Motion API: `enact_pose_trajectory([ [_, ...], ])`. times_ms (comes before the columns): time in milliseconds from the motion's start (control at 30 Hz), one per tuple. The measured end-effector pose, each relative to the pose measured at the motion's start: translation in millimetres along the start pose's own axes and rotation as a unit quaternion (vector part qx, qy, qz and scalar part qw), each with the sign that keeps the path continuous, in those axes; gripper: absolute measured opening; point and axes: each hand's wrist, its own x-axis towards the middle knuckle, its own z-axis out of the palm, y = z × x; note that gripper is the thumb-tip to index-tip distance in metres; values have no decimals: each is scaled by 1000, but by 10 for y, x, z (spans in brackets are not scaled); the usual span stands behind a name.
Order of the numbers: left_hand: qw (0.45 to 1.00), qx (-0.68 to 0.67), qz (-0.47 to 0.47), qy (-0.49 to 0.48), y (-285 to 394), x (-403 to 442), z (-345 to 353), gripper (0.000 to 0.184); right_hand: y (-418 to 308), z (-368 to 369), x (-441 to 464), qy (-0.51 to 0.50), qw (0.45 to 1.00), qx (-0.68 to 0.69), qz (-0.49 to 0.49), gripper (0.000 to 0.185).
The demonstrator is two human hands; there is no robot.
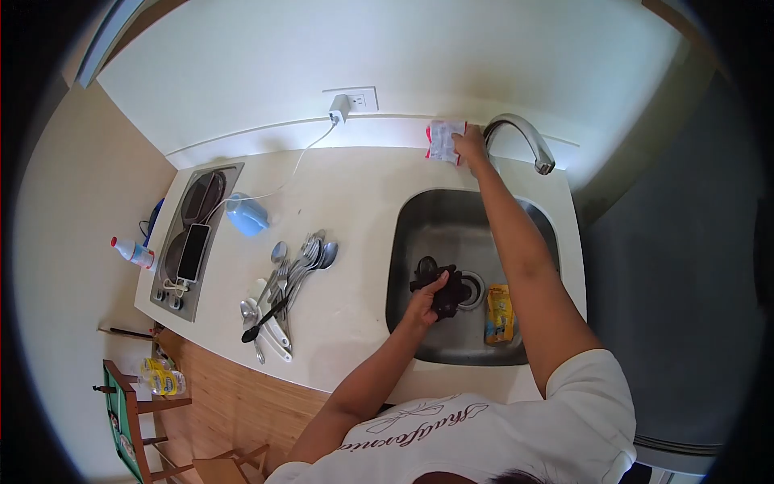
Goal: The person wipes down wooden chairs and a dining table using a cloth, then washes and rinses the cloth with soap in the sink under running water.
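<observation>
My left hand (424,305) is down in the steel sink (419,222), its fingers closed on a dark, lumpy bundle that looks like wet cloth (448,300). A rounded, glossy dark part shows at the bundle's upper left. It lies beside the drain (474,289). At the back of the counter, my right hand (471,145) is closed at the right end of a small whitish packet with red edges (445,142). That hand is just left of the tap's base, and some of its fingers are hidden. A yellow pouch (499,315) lies in the sink, under my right forearm.
A curved chrome tap (524,129) rises behind the sink. Spoons, forks and other utensils (290,278) lie piled on the counter left of it. A blue cup (247,214) lies further left. A phone (193,252) rests on the cooktop (230,176), its cable running to a wall charger (339,108).
</observation>
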Motion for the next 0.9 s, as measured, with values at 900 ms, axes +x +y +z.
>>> enact_pose_trajectory([
  [900,983,176,-41,-13,-103,1246,1293,14,278,-1084,-741,-147,861,-376,-307,62],
])
